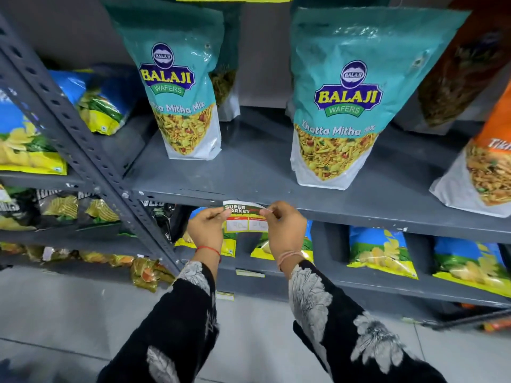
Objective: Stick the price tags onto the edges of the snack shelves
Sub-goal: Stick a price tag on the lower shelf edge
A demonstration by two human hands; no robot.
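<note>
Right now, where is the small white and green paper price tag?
In the head view, the small white and green paper price tag is centre frame, pinched between the left hand and right hand, against the front edge of the grey metal shelf.

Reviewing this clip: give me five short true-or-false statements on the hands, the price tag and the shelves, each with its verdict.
1. Both hands hold the price tag. True: left hand and right hand pinch its two ends.
2. The tag is at the front edge of the shelf. True.
3. The teal Balaji pouches stand below the tag. False: they stand on the shelf above it.
4. The sleeves are plain white. False: black with pale print.
5. The left wrist is bare. False: it wears a red thread.
</note>
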